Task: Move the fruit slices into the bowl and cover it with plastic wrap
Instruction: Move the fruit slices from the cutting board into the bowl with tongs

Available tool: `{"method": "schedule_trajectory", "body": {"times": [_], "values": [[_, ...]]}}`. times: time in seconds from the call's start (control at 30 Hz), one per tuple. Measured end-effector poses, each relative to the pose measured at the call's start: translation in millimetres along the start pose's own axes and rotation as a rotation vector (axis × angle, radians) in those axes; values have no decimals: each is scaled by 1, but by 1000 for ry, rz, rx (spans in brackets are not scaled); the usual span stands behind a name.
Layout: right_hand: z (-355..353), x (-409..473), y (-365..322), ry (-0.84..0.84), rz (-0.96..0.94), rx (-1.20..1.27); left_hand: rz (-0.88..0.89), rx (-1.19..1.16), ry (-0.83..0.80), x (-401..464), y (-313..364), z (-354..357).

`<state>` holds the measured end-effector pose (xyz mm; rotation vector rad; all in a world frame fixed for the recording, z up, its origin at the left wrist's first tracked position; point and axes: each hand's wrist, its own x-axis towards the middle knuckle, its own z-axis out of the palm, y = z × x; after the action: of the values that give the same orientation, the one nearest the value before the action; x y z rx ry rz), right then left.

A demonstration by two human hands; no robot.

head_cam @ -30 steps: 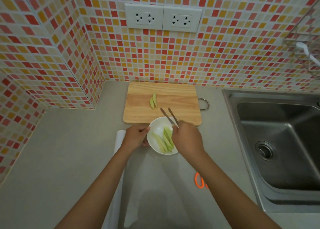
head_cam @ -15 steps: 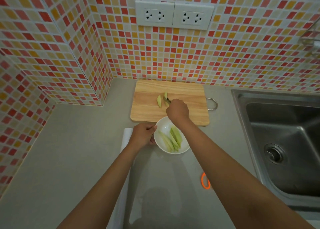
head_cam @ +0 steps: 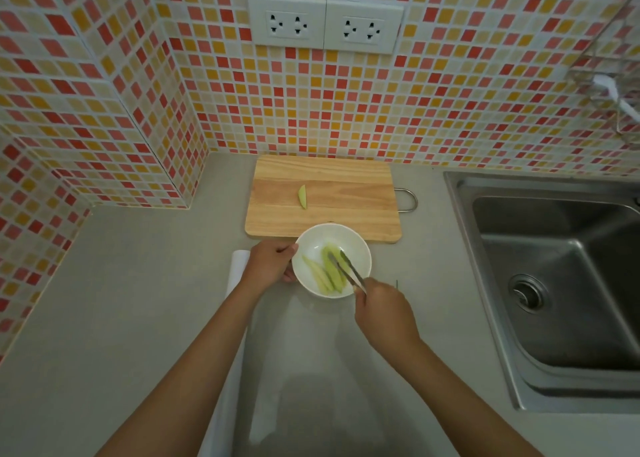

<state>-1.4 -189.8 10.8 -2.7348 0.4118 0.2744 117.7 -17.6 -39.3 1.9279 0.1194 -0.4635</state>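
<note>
A white bowl (head_cam: 360,249) stands on the counter just in front of the wooden cutting board (head_cam: 346,197). Several green fruit slices (head_cam: 327,271) lie in it. One green slice (head_cam: 303,196) is left on the board. My left hand (head_cam: 272,264) grips the bowl's left rim. My right hand (head_cam: 381,304) holds metal tongs (head_cam: 348,269) whose tips reach into the bowl over the slices. A roll of plastic wrap (head_cam: 239,266) lies on the counter under my left forearm, with film spread toward me.
A steel sink (head_cam: 554,283) takes up the right side. Tiled walls close off the back and left, with two sockets (head_cam: 325,24) above the board. The board's metal handle (head_cam: 408,199) sticks out to the right.
My right hand reached to the board with the tongs, took one of the two slices there and brought it back into the bowl. My left hand stayed on the bowl's rim.
</note>
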Motion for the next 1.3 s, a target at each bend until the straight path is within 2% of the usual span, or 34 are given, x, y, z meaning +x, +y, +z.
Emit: {"method": "schedule_trajectory", "body": {"times": [0.17, 0.4, 0.57, 0.73, 0.9, 1.0, 1.13, 1.23, 1.3], "values": [[-20, 36, -29, 164, -37, 82, -17, 2, 6, -1, 2, 0], [-11, 133, -94, -12, -82, 11, -27, -12, 6, -4, 2, 0], [-3, 155, -101, -17, -98, -15, -23, -35, 0, -5, 2, -3], [-19, 134, -78, 31, -24, 139, 6, -35, 1, -5, 2, -6], [-26, 57, -31, 134, -45, 214, 26, -46, 9, -9, 3, -6], [-11, 13, -10, 54, -44, 120, 4, -36, 16, -9, 2, -4], [7, 1, -6, -62, -31, -69, -7, -27, 24, -7, 0, -2], [4, 5, -10, -21, -43, -143, -5, -15, 26, -7, -1, -3], [-7, 10, -9, 76, -44, -131, -1, -5, 25, -6, -2, -3]]}}
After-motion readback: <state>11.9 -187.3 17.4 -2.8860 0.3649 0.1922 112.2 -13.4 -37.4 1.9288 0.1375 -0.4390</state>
